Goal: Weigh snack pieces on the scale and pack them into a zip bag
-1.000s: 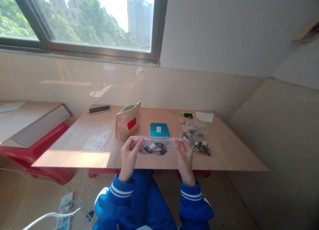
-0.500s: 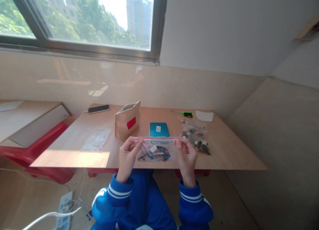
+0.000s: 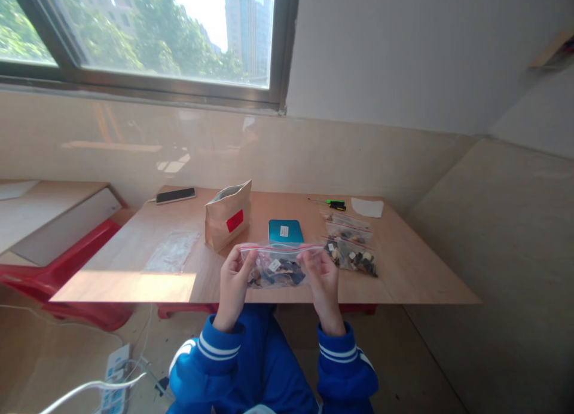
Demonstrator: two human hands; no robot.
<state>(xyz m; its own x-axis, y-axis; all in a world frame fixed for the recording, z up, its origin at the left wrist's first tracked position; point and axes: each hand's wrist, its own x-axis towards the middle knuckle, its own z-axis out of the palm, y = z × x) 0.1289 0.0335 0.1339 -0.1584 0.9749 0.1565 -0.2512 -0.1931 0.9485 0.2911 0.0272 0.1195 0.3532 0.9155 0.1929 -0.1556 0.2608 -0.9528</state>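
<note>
Between my two hands hangs a clear zip bag (image 3: 278,270) with a red seal line, a small white label and dark and brown pieces inside. My left hand (image 3: 235,279) pinches its left side below the seal, thumb in front. On the other side my right hand (image 3: 323,282) grips the bag the same way. Just beyond it lies a blue-green square box (image 3: 286,229) with a white label. An open brown paper pouch (image 3: 228,217) with a red sticker stands behind my left hand. To the right are several filled zip bags (image 3: 359,260), lying partly over one another.
A flattened clear plastic bag (image 3: 173,253) lies on the left of the table (image 3: 417,270). Along the back are a phone (image 3: 176,195) on a cable, screwdrivers (image 3: 335,204) and white paper (image 3: 366,207). Left of the table stands a red stool (image 3: 89,270); a power strip (image 3: 115,378) is on the floor.
My right hand has moved left, closer to my left hand, and its thumb now sits lower on the bag's front. The bag is still held in both hands.
</note>
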